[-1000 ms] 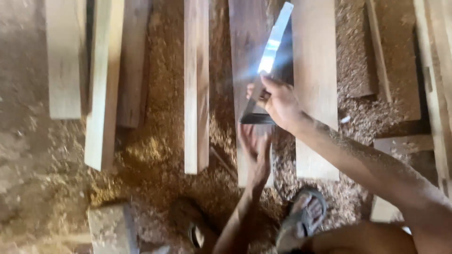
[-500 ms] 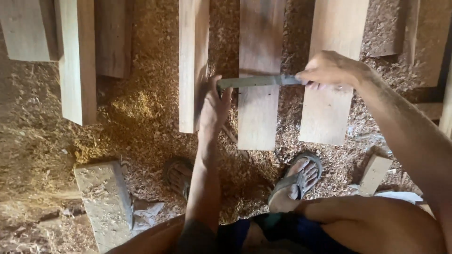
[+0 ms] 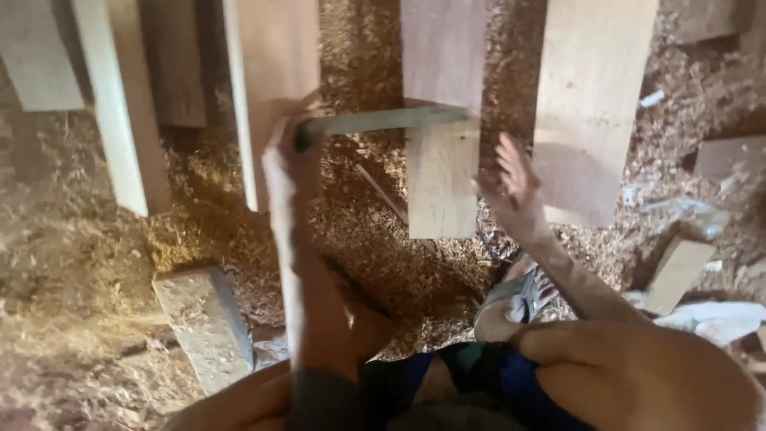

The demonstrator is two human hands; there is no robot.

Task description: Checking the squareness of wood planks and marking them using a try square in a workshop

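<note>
Change: right hand [image 3: 511, 179] is off the square [image 3: 383, 120]; half a second ago it pinched the blade's right end, and a second ago the blade stood up steeply in that hand.
Meaning: square now looks settled across the middle plank [image 3: 443, 120], steadied by one hand alone; I judge it seated for checking or marking.
Left hand: left hand [image 3: 291, 152] grips the square's left end, fingers curled round it, at 9 o'clock of the middle plank, near the left plank [image 3: 271, 80].
Right hand: fingers spread, holding nothing, hovering at 4 o'clock of the blade, between the middle plank and the right plank [image 3: 590, 104].
Square axis: long axis runs 9 to 3 o'clock, crosswise to the planks, which run 12 to 6.
Pointing: free tip points to 3 o'clock, ending near the middle plank's right edge.
Contact: blade probably lies flat on the wood, though motion blur hides the seam.
Ground: sawdust [image 3: 359, 231] all round; block [image 3: 203, 323] at 7 o'clock.
</note>
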